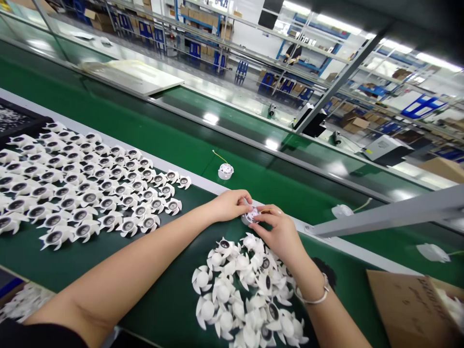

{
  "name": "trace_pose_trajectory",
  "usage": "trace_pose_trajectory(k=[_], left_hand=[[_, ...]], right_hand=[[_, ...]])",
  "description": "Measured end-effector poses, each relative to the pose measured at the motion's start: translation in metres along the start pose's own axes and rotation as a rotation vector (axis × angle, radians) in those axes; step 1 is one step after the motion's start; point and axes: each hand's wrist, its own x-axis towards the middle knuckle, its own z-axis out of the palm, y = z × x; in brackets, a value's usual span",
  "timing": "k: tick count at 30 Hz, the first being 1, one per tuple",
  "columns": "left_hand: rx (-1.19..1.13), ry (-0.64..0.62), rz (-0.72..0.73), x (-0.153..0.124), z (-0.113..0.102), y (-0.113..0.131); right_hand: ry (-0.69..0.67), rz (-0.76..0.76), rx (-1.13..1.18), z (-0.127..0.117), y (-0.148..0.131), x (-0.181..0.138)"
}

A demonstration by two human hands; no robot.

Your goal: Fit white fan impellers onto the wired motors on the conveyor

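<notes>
One fan (250, 214) at R hand (281, 233) fingertips

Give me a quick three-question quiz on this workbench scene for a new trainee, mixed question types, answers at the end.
1. True or false: the left hand and the right hand hold one white fan wheel between them.
2. The loose pile of fan wheels lies: A) on the near green surface, beside the right wrist; B) on the far belt; C) inside the cardboard box.
3. Fill in: the bracelet sits on the ___ wrist.
Key: 1 true; 2 A; 3 right.
</notes>
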Motion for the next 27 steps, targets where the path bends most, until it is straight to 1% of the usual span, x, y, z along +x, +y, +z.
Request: trace_pose_trajectory(k=[2, 3, 4, 5, 7, 8, 9, 10, 11, 13, 16, 18, 21, 24, 25, 26, 27], left_hand=[[0.038, -0.008, -0.022, -0.003, -0.003, 0.002], [0.052, -0.026, -0.026, -0.005, -0.007, 0.004], [0.063, -0.077, -0.026, -0.007, -0.011, 0.006], [0.070, -0.172, -0.026, -0.009, -0.017, 0.009], [0.080, -0.454, -0.027, -0.015, -0.030, 0.015], [0.094, -0.593, -0.024, -0.018, -0.036, 0.019], [0.121, -0.691, -0.014, -0.021, -0.041, 0.022], [0.160, -0.738, 0.003, -0.025, -0.044, 0.024], [0.204, -0.739, 0.024, -0.028, -0.046, 0.027], [0.283, -0.693, 0.071, -0.032, -0.046, 0.030], [0.324, -0.670, 0.125, -0.035, -0.042, 0.031], [0.331, -0.665, 0.107, -0.034, -0.041, 0.029], [0.288, -0.653, 0.011, -0.031, -0.043, 0.025], [0.090, -0.651, -0.038, -0.027, -0.044, 0.019], [0.035, -0.628, -0.031, -0.026, -0.043, 0.017], [0.012, -0.574, -0.010, -0.025, -0.041, 0.015], [0.026, -0.492, 0.025, -0.024, -0.039, 0.013]], right_hand=[[-0.035, -0.005, -0.033, -0.002, -0.001, 0.001], [-0.025, -0.007, -0.069, -0.006, -0.001, 0.001], [0.009, -0.002, -0.123, -0.011, 0.000, 0.000], [0.064, 0.016, -0.191, -0.017, 0.002, -0.003], [0.166, 0.099, -0.322, -0.036, 0.008, -0.015], [0.178, 0.157, -0.354, -0.046, 0.012, -0.025], [0.157, 0.216, -0.358, -0.057, 0.016, -0.037], [0.109, 0.271, -0.342, -0.068, 0.020, -0.051], [0.053, 0.317, -0.320, -0.077, 0.022, -0.066], [-0.075, 0.378, -0.284, -0.089, 0.025, -0.095], [-0.202, 0.405, -0.246, -0.093, 0.024, -0.128], [-0.234, 0.415, -0.247, -0.089, 0.022, -0.141], [-0.234, 0.432, -0.283, -0.084, 0.021, -0.151], [-0.233, 0.422, -0.300, -0.081, 0.020, -0.153], [-0.237, 0.410, -0.300, -0.081, 0.020, -0.153], [-0.239, 0.396, -0.304, -0.080, 0.019, -0.152], [-0.242, 0.380, -0.312, -0.080, 0.019, -0.150]])
